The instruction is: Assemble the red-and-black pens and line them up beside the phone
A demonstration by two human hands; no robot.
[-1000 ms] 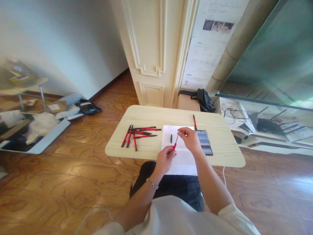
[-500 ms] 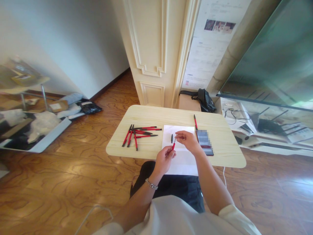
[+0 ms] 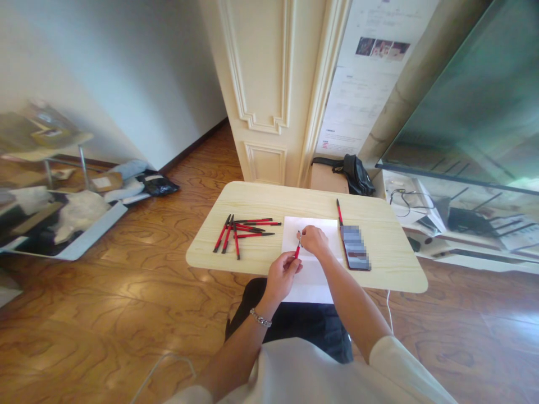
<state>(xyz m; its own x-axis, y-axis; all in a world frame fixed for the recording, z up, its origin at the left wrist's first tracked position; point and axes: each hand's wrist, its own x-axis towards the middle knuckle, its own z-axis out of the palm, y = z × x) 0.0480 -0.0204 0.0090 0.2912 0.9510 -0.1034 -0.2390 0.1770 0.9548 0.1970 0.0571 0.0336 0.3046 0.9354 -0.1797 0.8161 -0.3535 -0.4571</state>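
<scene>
Held in my left hand [image 3: 283, 276] is the red barrel [image 3: 297, 252] of a pen, with a thin refill sticking up from its top end. My right hand [image 3: 315, 241] is over the white paper [image 3: 311, 280], its fingers pinched at a small black pen part [image 3: 298, 232] just beyond the refill. Those fingers hide most of that part. Several red and black pens [image 3: 236, 238] lie in a loose, crossing pile left of the paper. One more red and black pen [image 3: 339, 212] lies beyond the phone [image 3: 356, 248], which rests right of the paper.
The light wood table [image 3: 391, 264] has rounded corners and stands over my lap. Behind it a black bag [image 3: 357, 174] sits on a box near the wall panel. A white cable [image 3: 389, 311] hangs below the right side. Packed boxes [image 3: 80, 224] stand on the floor at left.
My right hand has moved from the refill's tip down and forward to the black pen part on the paper, and its fingers have closed there. My left hand keeps the barrel nearly still.
</scene>
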